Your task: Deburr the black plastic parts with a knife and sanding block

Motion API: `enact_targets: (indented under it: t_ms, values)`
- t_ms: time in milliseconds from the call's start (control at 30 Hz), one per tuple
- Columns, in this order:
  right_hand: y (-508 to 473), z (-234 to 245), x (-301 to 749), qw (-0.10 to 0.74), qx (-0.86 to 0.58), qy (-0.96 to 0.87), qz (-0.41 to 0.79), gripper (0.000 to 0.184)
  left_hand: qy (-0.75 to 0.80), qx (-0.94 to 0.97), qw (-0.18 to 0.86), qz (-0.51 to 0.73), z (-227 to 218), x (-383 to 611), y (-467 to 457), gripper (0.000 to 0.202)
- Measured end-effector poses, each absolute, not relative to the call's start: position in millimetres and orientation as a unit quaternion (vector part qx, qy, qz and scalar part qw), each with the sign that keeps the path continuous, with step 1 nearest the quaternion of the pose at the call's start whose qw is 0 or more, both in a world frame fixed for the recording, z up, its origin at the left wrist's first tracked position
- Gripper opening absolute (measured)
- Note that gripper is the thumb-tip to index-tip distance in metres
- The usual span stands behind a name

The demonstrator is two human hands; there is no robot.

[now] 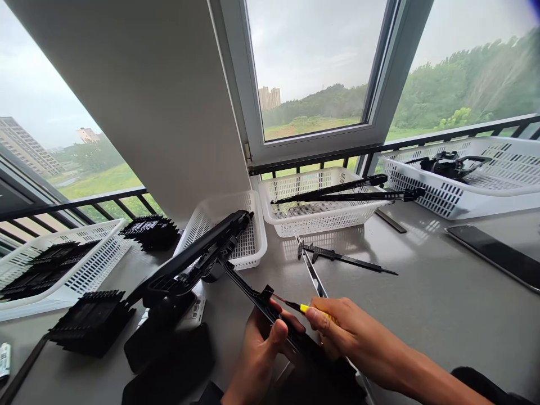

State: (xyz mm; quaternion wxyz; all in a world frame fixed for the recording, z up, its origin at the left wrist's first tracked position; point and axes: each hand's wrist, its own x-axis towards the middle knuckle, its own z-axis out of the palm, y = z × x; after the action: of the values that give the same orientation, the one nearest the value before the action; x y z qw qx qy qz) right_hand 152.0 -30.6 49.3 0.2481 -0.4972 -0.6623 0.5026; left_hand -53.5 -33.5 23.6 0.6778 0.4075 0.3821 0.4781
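Observation:
My left hand is closed around a long black plastic part, thumb on top. The part slants from upper left down toward my body, and its lower end is dark and hard to make out. My right hand grips a slim yellow-handled tool with a black collar and a thin reddish shaft. The tool's tip meets or nearly meets a small raised tab on the black part; I cannot tell if they touch. Beyond my hands lie a black caliper and a steel ruler-like strip.
White baskets line the window side, some holding black parts. At left sit a stack of ribbed black pieces and a large black plastic assembly. A dark phone-like slab lies on the grey table at right.

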Motion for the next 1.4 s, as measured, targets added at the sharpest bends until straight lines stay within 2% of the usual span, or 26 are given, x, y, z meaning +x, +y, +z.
enact_targets:
  t_ms: [233,500,800,1133,1233,1400]
  values:
    - [-35.1,52.6,148.8,0.227,-0.520,-0.673,0.475,0.073,0.383,0.416,0.686,0.457,26.9,-52.5,-33.5,0.058]
    - [-31.7,55.8,155.9,0.238,-0.462,-0.651,0.554,0.068,0.394,0.399,0.710,0.425,36.4,-58.8,-36.1,0.063]
    - [-27.2,59.1,166.4,0.227,-0.478,-0.692,0.491,0.070,0.388,0.410,0.707,0.425,38.1,-58.5,-35.3,0.087]
    - [-24.6,58.8,164.0,0.201,-0.511,-0.723,0.419,0.071,0.367,0.408,0.749,0.372,40.3,-65.0,-26.4,0.103]
    - [-16.0,48.8,171.2,0.241,-0.544,-0.701,0.394,0.069,0.339,0.404,0.772,0.354,39.8,-63.3,-27.3,0.091]
    - [-7.3,37.3,180.0,0.296,-0.585,-0.677,0.334,0.067,0.344,0.391,0.770,0.369,40.5,-60.3,-20.8,0.048]
